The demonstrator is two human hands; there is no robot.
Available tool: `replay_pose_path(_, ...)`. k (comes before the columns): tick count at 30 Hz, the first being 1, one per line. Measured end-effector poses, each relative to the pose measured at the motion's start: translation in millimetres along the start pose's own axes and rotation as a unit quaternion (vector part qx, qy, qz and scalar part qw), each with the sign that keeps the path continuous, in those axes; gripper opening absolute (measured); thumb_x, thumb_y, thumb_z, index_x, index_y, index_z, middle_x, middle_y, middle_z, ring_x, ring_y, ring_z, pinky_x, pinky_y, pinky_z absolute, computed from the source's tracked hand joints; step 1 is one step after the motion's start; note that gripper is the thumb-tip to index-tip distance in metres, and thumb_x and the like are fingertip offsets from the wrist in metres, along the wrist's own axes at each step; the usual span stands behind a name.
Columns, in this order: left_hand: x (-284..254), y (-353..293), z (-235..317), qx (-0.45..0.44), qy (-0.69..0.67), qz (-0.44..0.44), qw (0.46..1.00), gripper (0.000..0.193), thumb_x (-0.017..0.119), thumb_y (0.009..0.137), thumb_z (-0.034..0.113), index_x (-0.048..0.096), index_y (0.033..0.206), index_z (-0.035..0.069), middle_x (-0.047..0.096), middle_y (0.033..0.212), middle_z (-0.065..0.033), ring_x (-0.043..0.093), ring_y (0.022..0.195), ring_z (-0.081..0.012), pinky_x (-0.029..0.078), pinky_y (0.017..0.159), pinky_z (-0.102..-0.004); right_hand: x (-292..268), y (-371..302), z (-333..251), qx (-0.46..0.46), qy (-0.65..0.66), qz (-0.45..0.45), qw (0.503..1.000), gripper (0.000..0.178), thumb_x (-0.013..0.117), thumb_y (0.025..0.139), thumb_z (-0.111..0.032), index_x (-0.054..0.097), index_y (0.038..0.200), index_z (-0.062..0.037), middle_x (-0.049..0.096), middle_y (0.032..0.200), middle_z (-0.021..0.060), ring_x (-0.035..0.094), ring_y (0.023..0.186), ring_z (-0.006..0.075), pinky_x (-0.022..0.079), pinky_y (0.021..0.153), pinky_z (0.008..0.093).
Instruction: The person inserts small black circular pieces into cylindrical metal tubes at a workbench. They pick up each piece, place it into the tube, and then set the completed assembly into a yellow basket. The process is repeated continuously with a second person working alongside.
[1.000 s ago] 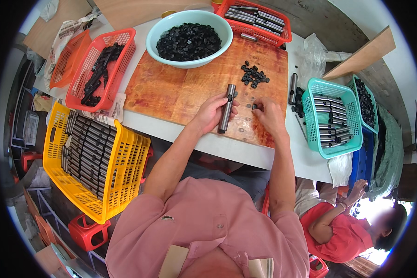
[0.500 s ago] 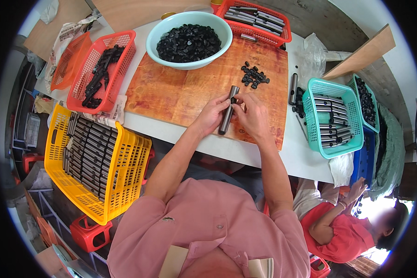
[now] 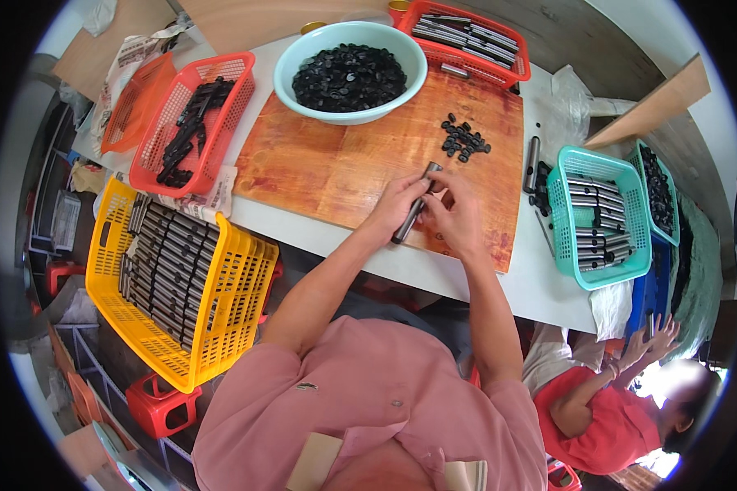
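Observation:
My left hand (image 3: pixel 395 209) is wrapped round a dark grey metal tube (image 3: pixel 404 232), held at a tilt over the near edge of the wooden board (image 3: pixel 319 168). My right hand (image 3: pixel 460 218) is closed on the same tube from the other side, its index finger near the upper end and its thumb lower down. Whether a small part sits between its fingers is hidden. Beyond my hands, a loose group of small black oval plugs (image 3: pixel 464 141) lies on the board. A pale blue bowl (image 3: pixel 421 72) heaped with more black pieces stands at the back.
Tubes fill a yellow crate (image 3: pixel 213 315) at left, a red basket (image 3: pixel 508 75) at the back and a turquoise basket (image 3: pixel 567 260) at right. Another red basket (image 3: pixel 239 102) holds black parts. A co-worker in a red shirt (image 3: pixel 602 430) sits at lower right, hands raised.
The tube has tilted further, its upper end to the right. My right fingers have shifted toward that end. The whole view has slid slightly. The co-worker's hands have moved up.

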State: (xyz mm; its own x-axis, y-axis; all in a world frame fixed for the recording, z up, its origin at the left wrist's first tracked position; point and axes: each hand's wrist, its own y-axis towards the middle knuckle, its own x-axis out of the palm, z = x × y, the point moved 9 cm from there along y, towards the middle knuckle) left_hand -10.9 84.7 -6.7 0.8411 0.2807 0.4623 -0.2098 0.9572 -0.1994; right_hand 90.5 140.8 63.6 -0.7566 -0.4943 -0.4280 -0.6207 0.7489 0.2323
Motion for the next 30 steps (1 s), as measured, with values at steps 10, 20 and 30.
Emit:
replay_pose_path(10,9,-1,-2,-0.004,0.059,0.016,0.998,0.025,0.048,0.109,0.022,0.063,0.117,0.003,0.061,0.077,-0.0012,0.058,0.058,-0.0097,0.047,0.051,-0.025,-24,2,30,0.1,0.075,0.058,0.99,0.035,0.073,0.092,-0.01,0.067,0.125,0.0003,0.068,0.093,0.006,0.061,0.07,0.0105,0.05,0.055,0.0262)
replay_pose_path(20,47,-22,58,0.33,0.546,0.012,0.77,0.036,0.064,0.097,0.019,0.057,0.127,-0.001,0.07,0.093,-0.0227,0.067,0.08,-0.0432,0.054,0.072,-0.0494,-35,17,45,0.132,0.187,-0.021,0.973,0.026,0.072,0.094,-0.011,0.072,0.114,0.0049,0.075,0.095,0.0101,0.07,0.083,0.016,0.056,0.076,0.0296)
replay_pose_path(30,49,-17,45,0.343,0.635,-0.015,0.692,0.025,0.075,0.087,0.011,0.06,0.105,0.001,0.067,0.09,-0.0198,0.067,0.084,-0.0411,0.053,0.072,-0.0498,-30,13,78,0.12,0.141,-0.098,0.978,0.031,0.069,0.09,0.007,0.068,0.12,0.0038,0.073,0.108,0.009,0.07,0.101,0.0166,0.055,0.09,0.0303)
